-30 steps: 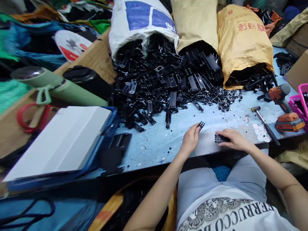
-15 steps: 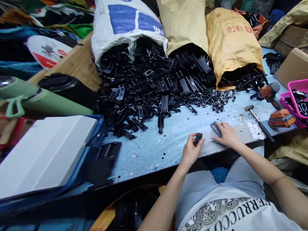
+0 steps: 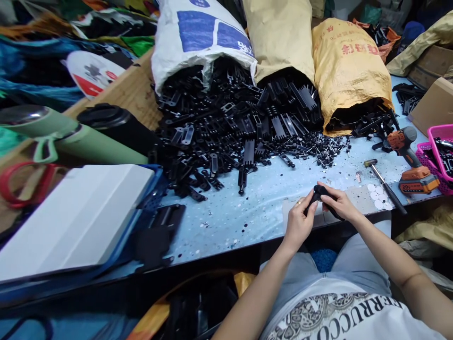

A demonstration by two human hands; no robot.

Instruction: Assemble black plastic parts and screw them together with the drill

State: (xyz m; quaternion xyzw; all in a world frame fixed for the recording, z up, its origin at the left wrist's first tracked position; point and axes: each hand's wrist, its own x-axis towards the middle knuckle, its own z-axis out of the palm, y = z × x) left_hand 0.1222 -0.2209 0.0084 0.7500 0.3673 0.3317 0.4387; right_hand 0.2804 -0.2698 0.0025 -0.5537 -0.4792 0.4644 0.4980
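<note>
Both bare hands are up close together here, just above the front edge of the blue worktable [image 3: 219,219]. The left hand [image 3: 299,222], a ring on one finger, has a black plastic piece [image 3: 313,198] pinched between thumb and fingers; the right hand [image 3: 340,202] is curled around a second black piece [image 3: 331,209], slanting down toward the person's lap. The two pieces meet at their upper ends, right at the fingertips, but whether they're joined or merely touching, the fingers hide it. Beyond them, a big heap of black plastic parts [image 3: 247,125] spreads before the white sack [image 3: 212,35] and the tan sack [image 3: 279,38], with small metal-shanked pins [image 3: 327,151] scattered along its right side. Over to the right lie the hammer [image 3: 385,186] and some white discs [image 3: 380,196], and just beside them stands an orange cordless drill [image 3: 412,163].
</note>
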